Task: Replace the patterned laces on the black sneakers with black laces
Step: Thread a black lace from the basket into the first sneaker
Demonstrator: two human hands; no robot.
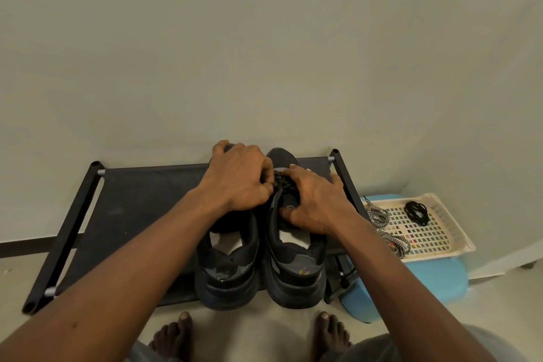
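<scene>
Two black sneakers stand side by side on a black shoe rack [141, 200], heels toward the person. The left hand [238, 176] lies over the left sneaker [229, 270], its fingers curled and pinching the black lace [280, 182] on the right sneaker [293, 270]. The right hand [314, 200] grips this sneaker's upper, fingers spread on top, thumb bent at the tongue. At 3 o'clock from the sneakers, a cream basket [440, 232] on a blue stool [426, 279] holds the patterned laces [379, 214] and a coiled black lace [415, 211].

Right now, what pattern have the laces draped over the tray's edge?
The laces are black-and-white striped; head view.
</scene>
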